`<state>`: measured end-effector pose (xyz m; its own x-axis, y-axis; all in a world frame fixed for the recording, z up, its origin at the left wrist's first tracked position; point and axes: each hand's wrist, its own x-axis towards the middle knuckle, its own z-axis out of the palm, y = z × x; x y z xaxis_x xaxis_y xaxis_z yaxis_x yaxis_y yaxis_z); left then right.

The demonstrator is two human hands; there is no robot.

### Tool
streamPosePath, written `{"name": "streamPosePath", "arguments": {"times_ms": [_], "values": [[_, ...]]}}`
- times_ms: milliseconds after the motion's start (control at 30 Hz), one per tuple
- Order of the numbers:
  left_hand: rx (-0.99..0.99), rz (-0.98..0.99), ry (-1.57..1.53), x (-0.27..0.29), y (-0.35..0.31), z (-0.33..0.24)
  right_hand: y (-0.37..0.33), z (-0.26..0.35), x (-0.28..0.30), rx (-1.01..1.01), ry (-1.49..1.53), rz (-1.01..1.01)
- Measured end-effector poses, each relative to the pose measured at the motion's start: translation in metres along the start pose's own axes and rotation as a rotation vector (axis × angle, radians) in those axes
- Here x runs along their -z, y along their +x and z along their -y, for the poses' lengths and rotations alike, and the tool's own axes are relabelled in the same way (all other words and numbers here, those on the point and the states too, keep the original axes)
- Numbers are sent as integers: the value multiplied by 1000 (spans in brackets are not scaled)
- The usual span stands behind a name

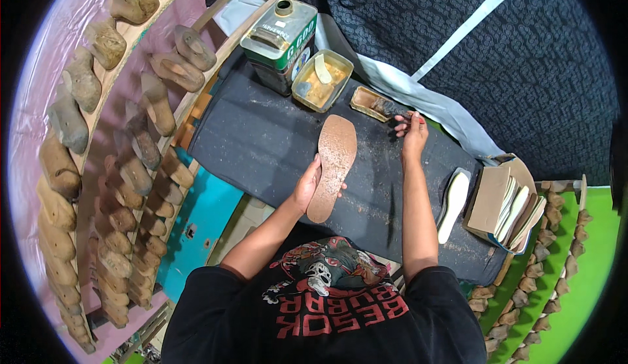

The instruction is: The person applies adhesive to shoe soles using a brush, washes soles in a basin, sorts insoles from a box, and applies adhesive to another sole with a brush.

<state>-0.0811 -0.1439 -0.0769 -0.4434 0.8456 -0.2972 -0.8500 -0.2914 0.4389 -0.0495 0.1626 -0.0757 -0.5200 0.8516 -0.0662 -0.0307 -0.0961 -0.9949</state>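
Nearest, a black shirt (229,318) carries a skull print and red lettering. The left hand (307,186) is closed round the near half of a brown, speckled sole (336,143), tilted above the dark bench (261,148). Right of the sole and farther, the right hand (412,137) has half-curled fingers near something red; whether it grips this cannot be told. Farthest, left, stands a tin can (280,49) with a green, white-lettered label.

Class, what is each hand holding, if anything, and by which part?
The left hand holds the brown shoe sole by its narrower lower half. Something small and red shows at the right hand; its hold cannot be told.
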Motion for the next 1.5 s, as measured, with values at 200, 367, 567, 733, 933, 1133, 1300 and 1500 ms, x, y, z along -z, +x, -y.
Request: {"name": "streamPosePath", "arguments": {"times_ms": [200, 367, 567, 733, 933, 1133, 1300, 1500], "values": [[126, 177, -29, 13, 25, -37, 4, -12, -3, -371, 156, -28], [184, 251, -53, 12, 42, -52, -27, 4, 18, -355, 223, -126], [318, 330, -128, 11, 62, -35, -119, 5, 42, -331, 115, -276], [464, 384, -63, 7, 67, -17, -187, 8, 52, -474, 170, 28], [653, 540, 148, -17, 46, -7, -179, 29, 69, -431, 349, 217], [698, 504, 255, -20, 6, 9, -159, 79, 47, -383, 400, 604], [609, 432, 289, -34, -36, 34, -157, 49, 80, -363, 389, 781], [495, 171, 507, -27, -122, 69, -174, 34, 107, -405, 356, 960]]}}
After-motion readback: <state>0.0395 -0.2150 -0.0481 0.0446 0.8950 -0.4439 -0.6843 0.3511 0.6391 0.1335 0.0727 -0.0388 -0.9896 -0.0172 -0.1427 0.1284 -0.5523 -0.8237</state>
